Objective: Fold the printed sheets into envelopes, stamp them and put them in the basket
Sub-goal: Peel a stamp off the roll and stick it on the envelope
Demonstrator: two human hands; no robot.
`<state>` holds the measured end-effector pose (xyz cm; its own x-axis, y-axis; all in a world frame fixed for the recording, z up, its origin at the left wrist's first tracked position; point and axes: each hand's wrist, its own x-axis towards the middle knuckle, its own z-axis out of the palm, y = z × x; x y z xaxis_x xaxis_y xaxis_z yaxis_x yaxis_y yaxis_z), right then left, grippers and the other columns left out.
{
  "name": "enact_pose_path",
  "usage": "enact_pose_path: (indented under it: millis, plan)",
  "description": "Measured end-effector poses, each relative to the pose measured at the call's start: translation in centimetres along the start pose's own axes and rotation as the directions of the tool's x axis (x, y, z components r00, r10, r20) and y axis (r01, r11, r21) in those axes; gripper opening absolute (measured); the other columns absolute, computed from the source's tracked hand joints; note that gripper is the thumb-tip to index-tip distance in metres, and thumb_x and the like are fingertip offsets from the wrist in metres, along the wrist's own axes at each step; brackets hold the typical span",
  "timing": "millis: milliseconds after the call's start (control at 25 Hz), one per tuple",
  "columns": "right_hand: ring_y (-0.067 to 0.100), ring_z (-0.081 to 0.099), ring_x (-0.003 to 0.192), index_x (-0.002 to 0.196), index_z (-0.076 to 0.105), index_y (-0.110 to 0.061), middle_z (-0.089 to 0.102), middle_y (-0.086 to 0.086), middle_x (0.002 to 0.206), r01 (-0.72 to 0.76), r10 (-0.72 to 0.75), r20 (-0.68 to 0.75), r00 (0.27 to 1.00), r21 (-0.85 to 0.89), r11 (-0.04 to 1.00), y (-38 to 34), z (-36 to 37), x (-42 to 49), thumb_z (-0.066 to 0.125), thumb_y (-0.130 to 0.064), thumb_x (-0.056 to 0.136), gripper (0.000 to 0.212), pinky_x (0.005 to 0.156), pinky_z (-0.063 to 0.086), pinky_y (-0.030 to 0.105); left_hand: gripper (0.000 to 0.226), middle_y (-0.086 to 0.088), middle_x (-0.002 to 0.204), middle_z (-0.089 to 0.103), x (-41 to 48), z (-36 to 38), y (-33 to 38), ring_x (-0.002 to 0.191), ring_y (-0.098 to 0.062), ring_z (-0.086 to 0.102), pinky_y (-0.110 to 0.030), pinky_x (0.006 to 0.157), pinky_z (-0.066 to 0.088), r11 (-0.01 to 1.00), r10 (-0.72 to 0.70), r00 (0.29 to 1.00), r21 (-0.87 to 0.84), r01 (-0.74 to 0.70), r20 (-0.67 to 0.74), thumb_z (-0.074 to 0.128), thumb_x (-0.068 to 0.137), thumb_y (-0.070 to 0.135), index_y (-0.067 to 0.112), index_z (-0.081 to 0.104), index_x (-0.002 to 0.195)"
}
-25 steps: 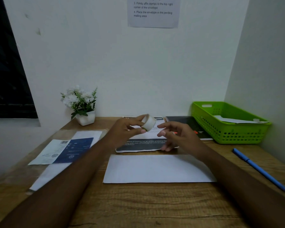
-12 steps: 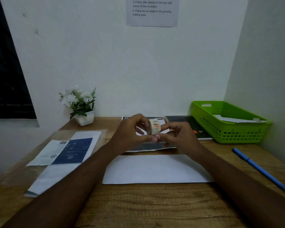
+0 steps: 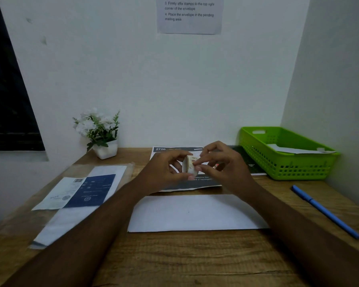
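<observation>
**Wooden surface (image 3: 174, 262) in a white-walled corner: both hands on a stamp roll (image 3: 189, 167)**

We see a white envelope (image 3: 197, 214) lying flat in the middle of the surface, plain side up, and we place everything else from it. Just behind the envelope, raised off the surface, the left hand (image 3: 164, 172) pinches the small stamp roll between thumb and curled fingers. The right hand (image 3: 226, 164) meets it from the other side, with thumb and forefinger tips nipping the roll's outer face. Under the hands, behind the envelope, lies a printed sheet (image 3: 160, 149) with dark bands. A dark booklet (image 3: 249, 163) lies beside it, behind and to the right of the envelope.

Further right of the envelope and behind it, against the side wall, stands the green basket (image 3: 288, 164) with one envelope (image 3: 294, 150) already inside. A blue pen (image 3: 325, 212) lies right of the envelope, well apart. To its left rest a blue-and-white leaflet (image 3: 79, 191) and a clear sleeve of white paper (image 3: 71, 220). Behind and to the left stands a potted white flower (image 3: 100, 133). On the wall above, a printed notice (image 3: 190, 15) hangs.
</observation>
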<state>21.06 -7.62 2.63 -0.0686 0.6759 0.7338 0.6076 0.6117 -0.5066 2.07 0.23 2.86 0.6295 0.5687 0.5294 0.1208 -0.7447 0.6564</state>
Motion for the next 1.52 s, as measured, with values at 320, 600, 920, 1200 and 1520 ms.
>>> enact_pose_path:
  millis: [320,600,920,1200,1520]
  plan:
    - [0.012,0.061,0.073,0.084,0.068,-0.017,0.061,-0.004,0.091,0.071,-0.054,0.125,0.991,-0.129,0.989,-0.2,-0.4,0.3,0.071,-0.016,0.084,0.003,0.064,0.046,0.023,0.037,0.014,0.086,0.072,-0.1,0.0,0.0,0.069,-0.007,0.062,-0.02,0.061,0.05,0.998,-0.047,0.997,-0.032,0.049,0.058,0.074,0.064,0.048,0.032,0.069,0.096]
    - [0.012,0.052,0.079,0.086,0.053,-0.026,0.052,-0.012,0.086,0.084,-0.048,0.181,0.982,-0.197,0.977,0.2,-0.1,0.2,0.056,-0.019,0.093,0.01,0.069,0.045,0.033,0.031,0.02,0.08,0.071,-0.1,-0.2,0.3,0.065,-0.003,0.061,-0.023,0.062,0.051,0.999,-0.048,0.991,-0.001,0.049,0.122,0.079,0.071,0.023,0.033,0.068,0.098]
    - [0.005,0.053,0.064,0.083,0.054,-0.019,0.056,-0.006,0.073,-0.046,0.042,0.132,0.99,0.025,0.999,0.2,0.7,0.1,0.049,-0.012,0.095,0.015,0.059,0.046,0.021,0.047,0.008,0.095,0.072,0.0,-0.5,0.1,0.083,-0.014,0.068,-0.026,0.073,0.058,1.0,-0.017,0.987,0.021,0.014,0.16,0.082,0.068,0.012,0.018,0.068,0.112]
    - [0.009,0.061,0.064,0.083,0.055,-0.014,0.062,-0.004,0.073,-0.22,0.187,0.13,0.974,0.326,0.92,0.5,0.6,0.2,0.048,-0.009,0.098,0.017,0.059,0.051,0.024,0.061,0.016,0.1,0.068,0.0,-0.3,-0.2,0.092,-0.009,0.066,-0.029,0.076,0.058,0.998,-0.041,0.989,-0.044,0.048,0.145,0.084,0.063,0.003,0.019,0.064,0.117]
    - [0.011,0.063,0.064,0.082,0.055,-0.011,0.067,-0.001,0.073,-0.346,0.293,0.184,0.938,0.494,0.797,0.0,0.9,0.3,0.042,-0.008,0.1,0.022,0.062,0.055,0.025,0.063,0.016,0.101,0.071,0.0,-0.6,-0.2,0.097,-0.011,0.066,-0.032,0.08,0.058,0.994,-0.034,0.993,-0.098,0.046,0.115,0.083,0.058,-0.005,0.031,0.065,0.106]
